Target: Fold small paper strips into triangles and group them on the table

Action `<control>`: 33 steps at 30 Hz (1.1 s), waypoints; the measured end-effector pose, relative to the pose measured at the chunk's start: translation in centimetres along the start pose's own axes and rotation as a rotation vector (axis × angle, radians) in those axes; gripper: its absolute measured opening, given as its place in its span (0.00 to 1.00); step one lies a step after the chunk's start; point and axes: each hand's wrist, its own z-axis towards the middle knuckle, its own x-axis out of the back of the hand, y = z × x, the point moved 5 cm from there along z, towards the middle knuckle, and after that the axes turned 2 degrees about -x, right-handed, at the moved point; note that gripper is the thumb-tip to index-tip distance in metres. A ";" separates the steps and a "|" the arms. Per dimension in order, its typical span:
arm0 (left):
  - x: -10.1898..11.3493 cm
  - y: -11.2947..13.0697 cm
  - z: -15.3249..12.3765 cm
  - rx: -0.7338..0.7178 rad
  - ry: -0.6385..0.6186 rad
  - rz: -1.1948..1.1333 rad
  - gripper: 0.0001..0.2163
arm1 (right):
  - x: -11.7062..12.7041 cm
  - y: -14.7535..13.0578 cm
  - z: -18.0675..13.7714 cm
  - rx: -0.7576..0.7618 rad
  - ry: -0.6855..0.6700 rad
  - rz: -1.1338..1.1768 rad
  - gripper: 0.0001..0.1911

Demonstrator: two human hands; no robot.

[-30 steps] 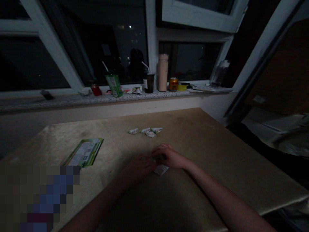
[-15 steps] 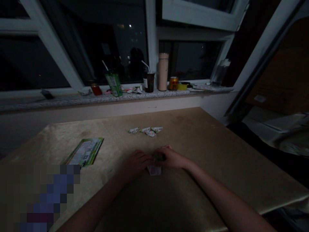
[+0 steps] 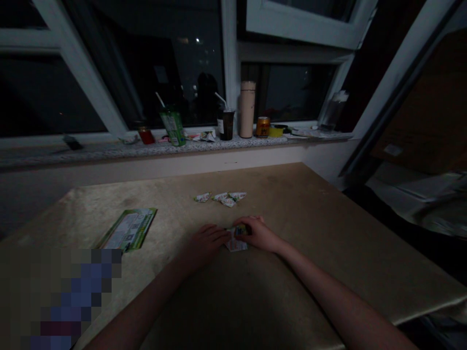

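Note:
A small piece of printed paper [image 3: 238,245], white with coloured print, lies on the table between my hands. My right hand [image 3: 260,234] grips its right and upper part, with thumb and fingers closed around the fold. At the paper's left edge, my left hand [image 3: 209,241] rests palm down, its fingers close together and its fingertips on the paper. My left thumb is hidden. Just beyond my hands lie several small folded triangles [image 3: 228,200] with similar white and green print, one of them [image 3: 203,197] apart to the left.
A green printed packet [image 3: 129,227] lies flat on the gold-coloured table cover [image 3: 292,194] at the left. Along the windowsill [image 3: 204,145] stand a green cup [image 3: 172,127], a dark cup with a straw [image 3: 226,125], a pinkish flask [image 3: 247,109] and an orange can [image 3: 262,127]. The lower left is pixelated.
The paper's near end has moved slightly up and right, and more of its printed face shows, including a yellow and blue part under my right fingers. Both hands stay nearly in place.

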 end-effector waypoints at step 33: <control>0.2 2.7 -3.1 0.132 -0.172 -0.208 0.29 | 1.7 -0.9 -0.5 0.262 -0.145 0.060 0.12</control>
